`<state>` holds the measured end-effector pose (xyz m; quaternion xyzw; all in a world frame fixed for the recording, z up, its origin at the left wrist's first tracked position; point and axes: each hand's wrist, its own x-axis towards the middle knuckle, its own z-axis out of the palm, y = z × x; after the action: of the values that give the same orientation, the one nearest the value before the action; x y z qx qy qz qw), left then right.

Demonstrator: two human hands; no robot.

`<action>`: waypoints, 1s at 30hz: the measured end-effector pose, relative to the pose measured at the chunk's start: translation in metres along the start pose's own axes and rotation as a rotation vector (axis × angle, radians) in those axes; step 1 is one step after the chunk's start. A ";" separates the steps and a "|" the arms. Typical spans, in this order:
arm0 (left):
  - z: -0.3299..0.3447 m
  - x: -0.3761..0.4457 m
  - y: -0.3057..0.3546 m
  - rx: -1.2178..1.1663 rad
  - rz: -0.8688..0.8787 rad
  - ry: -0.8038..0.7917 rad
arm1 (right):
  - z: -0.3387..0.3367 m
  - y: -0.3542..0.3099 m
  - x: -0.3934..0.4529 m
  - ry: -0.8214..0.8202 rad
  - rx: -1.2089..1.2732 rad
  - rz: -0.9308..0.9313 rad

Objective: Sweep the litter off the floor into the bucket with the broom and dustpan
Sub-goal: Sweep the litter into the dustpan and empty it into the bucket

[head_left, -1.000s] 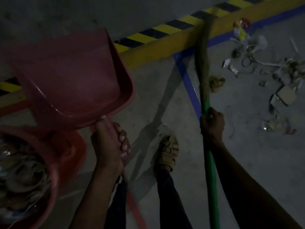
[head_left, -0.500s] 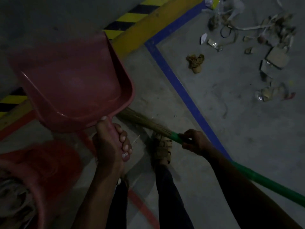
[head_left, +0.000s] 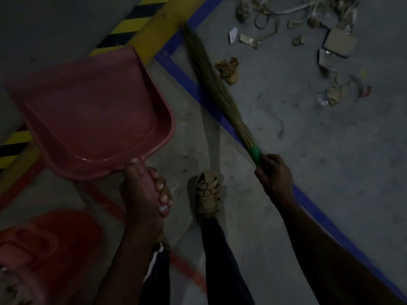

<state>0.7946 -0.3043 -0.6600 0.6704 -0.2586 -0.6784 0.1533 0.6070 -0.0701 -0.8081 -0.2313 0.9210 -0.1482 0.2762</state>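
Note:
My left hand point(head_left: 143, 194) grips the handle of a red dustpan point(head_left: 92, 115), held up in the air with its pan looking empty. My right hand point(head_left: 273, 175) grips the green handle of a straw broom point(head_left: 211, 80), whose bristles stretch up-left over the blue floor line. Litter point(head_left: 330, 51) lies scattered on the grey floor at the top right: cardboard scraps, paper, a crumpled brown wad point(head_left: 228, 69) close to the bristles. A red bucket point(head_left: 44, 249) stands at the bottom left, blurred, with rubbish showing inside at the corner.
A yellow and black striped kerb point(head_left: 141, 20) runs diagonally along the upper left. A blue line point(head_left: 198, 91) and a red line point(head_left: 105, 201) are painted on the concrete. My sandalled foot point(head_left: 207, 192) stands between the two hands.
The broom has swung from lying low beside my foot to pointing up toward the litter. The view has shifted left, away from the bucket. The dustpan stays raised in my left hand.

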 end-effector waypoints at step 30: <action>0.047 -0.040 -0.071 0.250 -0.047 -0.125 | 0.029 0.031 -0.099 0.336 0.076 0.303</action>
<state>0.7601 -0.2166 -0.6678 0.6466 -0.3341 -0.6848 0.0363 0.6864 0.0029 -0.8000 -0.0519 0.9720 -0.1761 0.1463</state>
